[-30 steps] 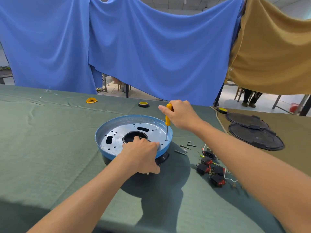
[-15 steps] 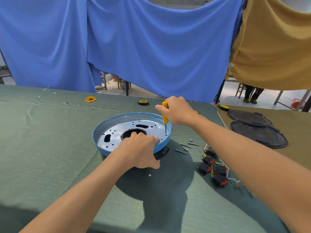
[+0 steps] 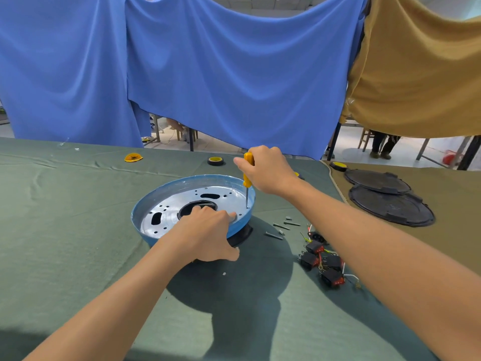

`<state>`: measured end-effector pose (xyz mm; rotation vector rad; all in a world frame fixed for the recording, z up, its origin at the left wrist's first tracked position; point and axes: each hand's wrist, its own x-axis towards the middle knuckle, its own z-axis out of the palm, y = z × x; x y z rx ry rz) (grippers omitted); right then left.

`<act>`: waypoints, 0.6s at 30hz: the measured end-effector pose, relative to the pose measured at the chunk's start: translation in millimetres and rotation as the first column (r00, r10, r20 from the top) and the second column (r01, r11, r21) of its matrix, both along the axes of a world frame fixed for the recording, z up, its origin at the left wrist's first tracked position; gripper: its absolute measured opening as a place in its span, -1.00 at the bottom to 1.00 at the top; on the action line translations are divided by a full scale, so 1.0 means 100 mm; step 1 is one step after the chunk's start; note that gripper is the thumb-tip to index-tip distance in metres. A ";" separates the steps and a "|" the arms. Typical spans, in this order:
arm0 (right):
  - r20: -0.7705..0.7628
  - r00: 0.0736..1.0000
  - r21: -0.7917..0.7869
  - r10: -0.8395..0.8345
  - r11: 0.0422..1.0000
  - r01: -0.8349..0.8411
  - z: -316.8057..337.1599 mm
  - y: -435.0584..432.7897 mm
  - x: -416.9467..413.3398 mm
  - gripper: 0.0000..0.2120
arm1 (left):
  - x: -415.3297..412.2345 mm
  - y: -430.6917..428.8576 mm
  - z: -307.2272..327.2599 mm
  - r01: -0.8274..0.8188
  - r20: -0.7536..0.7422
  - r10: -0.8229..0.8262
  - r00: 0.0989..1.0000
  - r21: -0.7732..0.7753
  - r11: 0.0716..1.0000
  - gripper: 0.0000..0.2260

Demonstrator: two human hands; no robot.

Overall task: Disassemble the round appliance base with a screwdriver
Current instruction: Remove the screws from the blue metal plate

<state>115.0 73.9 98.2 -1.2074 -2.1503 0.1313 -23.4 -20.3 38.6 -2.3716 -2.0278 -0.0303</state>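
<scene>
Fingers (image 3: pixel 263 153) of the right hand (image 3: pixel 269 171) curl round the yellow-handled screwdriver (image 3: pixel 246 181), held upright with its tip on the silver plate inside the blue-rimmed round appliance base (image 3: pixel 145 204). The left hand (image 3: pixel 205 230) grips the base's near rim, thumb outside. The base sits mid-table on green cloth (image 3: pixel 65 217). Loose grey screws (image 3: pixel 282 227) and black-and-red switches (image 3: pixel 322 261) lie to its right.

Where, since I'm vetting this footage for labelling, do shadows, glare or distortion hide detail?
Head view: dark shadow lies on the green cloth near the round base; head view: pale sheen washes its metal plate beside the screwdriver in the right hand; head view: wide-angle stretch swells both forearms.
</scene>
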 end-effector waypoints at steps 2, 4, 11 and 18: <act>-0.063 0.998 0.068 -0.028 0.997 0.033 0.06 0.00 0.01 -0.57 | -0.03 0.03 0.03 -0.004 0.002 0.004 1.000 0.017 1.000 -0.28; -0.166 0.985 0.140 -0.056 0.987 0.080 0.14 -0.01 0.03 -0.58 | -0.06 0.05 0.05 -0.003 -0.006 0.003 1.000 0.033 0.999 -0.41; -0.483 0.847 0.058 -0.222 0.957 0.284 0.40 -0.01 0.22 -0.63 | -0.13 0.09 0.07 -0.032 0.050 0.029 0.998 0.052 0.998 -0.51; -0.389 0.904 -0.528 -0.177 0.847 -0.061 -0.05 0.00 0.33 -0.79 | -0.23 0.11 -0.05 -0.032 -0.024 0.032 0.999 0.013 0.999 -0.19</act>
